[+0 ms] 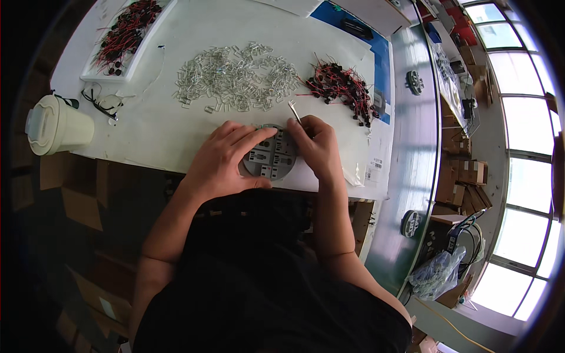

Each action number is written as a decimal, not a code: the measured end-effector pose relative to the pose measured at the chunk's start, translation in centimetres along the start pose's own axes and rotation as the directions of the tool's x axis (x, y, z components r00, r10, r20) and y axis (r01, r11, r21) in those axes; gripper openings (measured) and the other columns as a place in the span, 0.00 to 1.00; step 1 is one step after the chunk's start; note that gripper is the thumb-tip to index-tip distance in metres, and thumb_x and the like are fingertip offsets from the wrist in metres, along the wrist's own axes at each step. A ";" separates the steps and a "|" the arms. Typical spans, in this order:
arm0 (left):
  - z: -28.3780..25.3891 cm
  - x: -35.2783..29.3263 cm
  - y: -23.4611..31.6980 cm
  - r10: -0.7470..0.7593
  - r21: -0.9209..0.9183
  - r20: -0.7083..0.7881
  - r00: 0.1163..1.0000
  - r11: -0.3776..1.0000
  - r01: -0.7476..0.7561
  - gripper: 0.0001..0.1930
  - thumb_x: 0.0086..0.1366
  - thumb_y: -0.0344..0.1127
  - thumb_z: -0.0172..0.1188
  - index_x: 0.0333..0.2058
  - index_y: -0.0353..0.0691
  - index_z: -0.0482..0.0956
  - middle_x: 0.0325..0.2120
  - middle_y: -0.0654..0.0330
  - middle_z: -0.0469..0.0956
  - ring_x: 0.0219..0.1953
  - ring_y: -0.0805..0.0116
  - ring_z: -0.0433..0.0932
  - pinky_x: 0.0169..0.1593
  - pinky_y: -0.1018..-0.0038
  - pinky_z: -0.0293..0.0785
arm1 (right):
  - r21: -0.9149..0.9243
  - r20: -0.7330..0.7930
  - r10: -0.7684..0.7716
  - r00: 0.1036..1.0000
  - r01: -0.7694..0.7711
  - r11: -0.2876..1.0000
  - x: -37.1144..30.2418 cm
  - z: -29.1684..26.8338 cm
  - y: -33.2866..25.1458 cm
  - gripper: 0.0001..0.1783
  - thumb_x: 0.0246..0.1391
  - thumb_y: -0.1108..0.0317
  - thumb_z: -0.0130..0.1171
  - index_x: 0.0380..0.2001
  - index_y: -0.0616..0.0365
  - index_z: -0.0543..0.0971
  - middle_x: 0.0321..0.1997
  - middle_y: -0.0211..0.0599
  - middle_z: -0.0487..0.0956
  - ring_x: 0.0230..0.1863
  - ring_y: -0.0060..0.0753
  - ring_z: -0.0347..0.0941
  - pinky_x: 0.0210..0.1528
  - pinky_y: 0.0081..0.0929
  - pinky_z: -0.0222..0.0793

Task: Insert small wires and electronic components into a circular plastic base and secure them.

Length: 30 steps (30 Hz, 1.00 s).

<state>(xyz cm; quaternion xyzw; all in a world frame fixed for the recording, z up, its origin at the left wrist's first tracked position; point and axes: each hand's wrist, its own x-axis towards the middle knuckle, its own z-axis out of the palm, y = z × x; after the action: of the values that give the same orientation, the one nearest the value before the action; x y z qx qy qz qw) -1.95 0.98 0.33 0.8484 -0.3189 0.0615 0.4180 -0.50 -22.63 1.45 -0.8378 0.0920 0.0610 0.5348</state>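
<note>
A round grey plastic housing point(269, 159) with raised ribs and slots lies at the table's near edge. My left hand point(222, 157) curves around its left side, the thumb at the near rim and the fingers over the far rim. Between the thumb and fingers of my right hand point(321, 147) is a slim metal tool point(294, 110) with a forked tip, pointing away from me. That hand rests at the housing's right edge. Just beyond lies a spread of small clear U-shaped pieces point(235, 79). To their right is a heap of black components with red wires point(341, 88).
A white tray point(105, 77) of more red-wired parts sits far left. Nearer are a pair of glasses point(103, 107) and a cream lidded tub point(73, 130). Along the right runs a greenish conveyor point(406, 159) carrying round grey units point(410, 223). Cardboard boxes point(82, 206) stand below left.
</note>
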 end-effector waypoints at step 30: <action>4.2 4.5 0.4 -0.144 0.027 -0.147 0.979 0.988 0.149 0.08 0.57 0.23 0.73 0.35 0.38 0.87 0.31 0.58 0.84 0.31 0.64 0.79 0.37 0.70 0.78 | -0.094 -0.052 -0.086 0.995 0.081 0.992 -0.3 0.1 0.5 0.21 0.61 0.51 0.68 0.33 0.61 0.86 0.31 0.47 0.85 0.31 0.50 0.83 0.36 0.42 0.77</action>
<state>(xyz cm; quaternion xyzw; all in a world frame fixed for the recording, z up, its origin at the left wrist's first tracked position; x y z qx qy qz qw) 0.67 -4.54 -0.49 0.8707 -0.2231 0.0982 0.4272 -0.93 -22.68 1.00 -0.8659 0.0689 0.0191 0.4952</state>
